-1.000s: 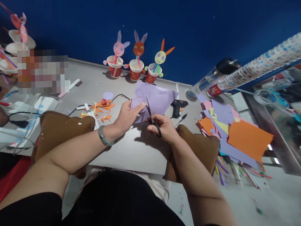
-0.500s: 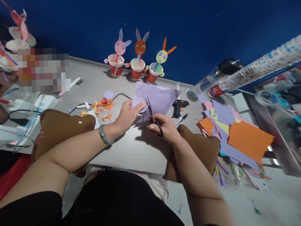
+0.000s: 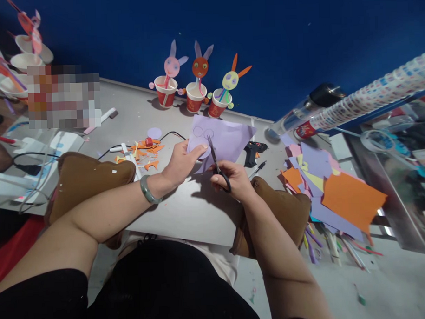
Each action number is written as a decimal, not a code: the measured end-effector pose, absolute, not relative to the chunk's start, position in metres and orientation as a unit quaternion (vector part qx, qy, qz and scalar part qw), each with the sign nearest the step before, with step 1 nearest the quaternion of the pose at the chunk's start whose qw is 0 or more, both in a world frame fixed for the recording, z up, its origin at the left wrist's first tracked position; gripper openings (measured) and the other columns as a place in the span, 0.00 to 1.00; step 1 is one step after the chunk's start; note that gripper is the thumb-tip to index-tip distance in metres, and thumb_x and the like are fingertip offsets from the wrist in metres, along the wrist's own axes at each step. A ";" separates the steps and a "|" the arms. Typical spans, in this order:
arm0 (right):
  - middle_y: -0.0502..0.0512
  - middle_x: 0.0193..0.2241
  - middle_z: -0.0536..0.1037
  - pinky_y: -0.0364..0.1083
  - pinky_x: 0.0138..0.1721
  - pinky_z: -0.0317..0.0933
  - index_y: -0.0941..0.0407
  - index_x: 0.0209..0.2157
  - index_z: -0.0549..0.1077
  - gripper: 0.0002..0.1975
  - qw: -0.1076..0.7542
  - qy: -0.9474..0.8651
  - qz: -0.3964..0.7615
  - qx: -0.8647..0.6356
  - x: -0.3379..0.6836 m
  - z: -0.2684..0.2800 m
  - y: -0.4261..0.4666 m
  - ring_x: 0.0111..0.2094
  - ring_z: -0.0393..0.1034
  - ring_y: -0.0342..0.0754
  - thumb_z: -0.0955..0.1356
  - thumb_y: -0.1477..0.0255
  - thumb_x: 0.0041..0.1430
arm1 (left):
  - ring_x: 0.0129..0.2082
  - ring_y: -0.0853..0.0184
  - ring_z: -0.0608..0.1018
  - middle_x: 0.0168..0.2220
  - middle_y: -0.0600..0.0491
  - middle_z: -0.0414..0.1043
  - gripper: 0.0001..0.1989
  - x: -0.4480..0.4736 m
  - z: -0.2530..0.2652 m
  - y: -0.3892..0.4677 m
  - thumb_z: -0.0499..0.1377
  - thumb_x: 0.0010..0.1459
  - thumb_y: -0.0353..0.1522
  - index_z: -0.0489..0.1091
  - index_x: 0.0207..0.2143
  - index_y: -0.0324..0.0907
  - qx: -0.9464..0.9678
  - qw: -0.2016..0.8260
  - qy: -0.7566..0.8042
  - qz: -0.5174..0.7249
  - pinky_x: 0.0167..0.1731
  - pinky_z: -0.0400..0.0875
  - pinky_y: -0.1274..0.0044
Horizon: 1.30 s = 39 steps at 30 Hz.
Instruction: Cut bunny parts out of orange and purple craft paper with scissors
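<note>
Fingers of right hand (image 3: 234, 179) closed through scissors (image 3: 218, 164) loops, blades pointing up-left into purple sheet (image 3: 225, 139); left hand (image 3: 181, 163) pinches sheet's near-left edge, just beside blades; glue gun (image 3: 252, 151) to right

The left hand (image 3: 180, 164) held a lilac paper sheet (image 3: 225, 139) by its near edge, thumb on top, with pencil circles drawn on the sheet. The right hand (image 3: 234, 179) gripped black scissors (image 3: 218, 167), and the blades cut into the paper just beside the left thumb. A green bangle (image 3: 148, 190) was around the left wrist. On the grey tabletop (image 3: 186, 211) orange paper scraps (image 3: 142, 155) lay to the left and a black glue gun (image 3: 252, 151) to the right. Three paper-cup rabbits (image 3: 195, 92) stood at the far edge before the blue wall. A pile of coloured paper (image 3: 334, 190) lay well apart on the right.
</note>
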State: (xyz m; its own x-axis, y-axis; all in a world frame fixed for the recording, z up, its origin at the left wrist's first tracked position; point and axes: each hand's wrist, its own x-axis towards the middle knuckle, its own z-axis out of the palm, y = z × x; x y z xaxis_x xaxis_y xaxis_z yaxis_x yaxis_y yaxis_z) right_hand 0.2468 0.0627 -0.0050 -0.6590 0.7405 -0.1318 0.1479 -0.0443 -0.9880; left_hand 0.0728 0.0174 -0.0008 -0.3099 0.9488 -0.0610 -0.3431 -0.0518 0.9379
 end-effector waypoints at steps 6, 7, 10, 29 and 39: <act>0.45 0.17 0.73 0.42 0.19 0.58 0.55 0.34 0.76 0.25 0.234 -0.654 0.634 -0.339 0.247 -0.005 0.063 0.15 0.64 0.41 0.80 0.51 0.44 | 0.25 0.72 0.65 0.24 0.56 0.64 0.14 0.072 0.000 0.017 0.66 0.52 0.40 0.67 0.25 0.41 0.323 0.491 0.479 0.652 0.25 0.60 0.77; 0.45 0.16 0.73 0.42 0.19 0.58 0.56 0.34 0.76 0.26 0.236 -0.654 0.634 -0.337 0.247 -0.005 0.063 0.15 0.64 0.41 0.80 0.51 0.44 | 0.25 0.72 0.65 0.24 0.56 0.64 0.14 0.072 0.001 0.017 0.66 0.52 0.40 0.67 0.25 0.41 0.325 0.490 0.480 0.651 0.25 0.60 0.78; 0.45 0.16 0.73 0.42 0.18 0.58 0.56 0.33 0.76 0.26 0.237 -0.656 0.632 -0.338 0.247 -0.004 0.063 0.15 0.64 0.41 0.80 0.50 0.44 | 0.25 0.72 0.65 0.25 0.56 0.64 0.14 0.072 0.002 0.017 0.65 0.52 0.40 0.67 0.26 0.40 0.325 0.486 0.484 0.651 0.25 0.61 0.78; 0.44 0.16 0.72 0.41 0.17 0.56 0.56 0.33 0.75 0.28 0.230 -0.665 0.621 -0.346 0.249 0.000 0.066 0.14 0.63 0.40 0.82 0.51 0.39 | 0.26 0.73 0.66 0.25 0.57 0.65 0.14 0.071 0.007 0.016 0.64 0.51 0.40 0.67 0.27 0.40 0.346 0.474 0.495 0.641 0.27 0.63 0.78; 0.44 0.15 0.71 0.41 0.18 0.55 0.56 0.33 0.76 0.28 0.217 -0.675 0.610 -0.355 0.251 0.001 0.069 0.16 0.63 0.41 0.82 0.51 0.39 | 0.24 0.74 0.61 0.24 0.58 0.59 0.14 0.069 0.001 0.016 0.63 0.52 0.39 0.62 0.25 0.41 0.382 0.443 0.526 0.617 0.25 0.57 0.78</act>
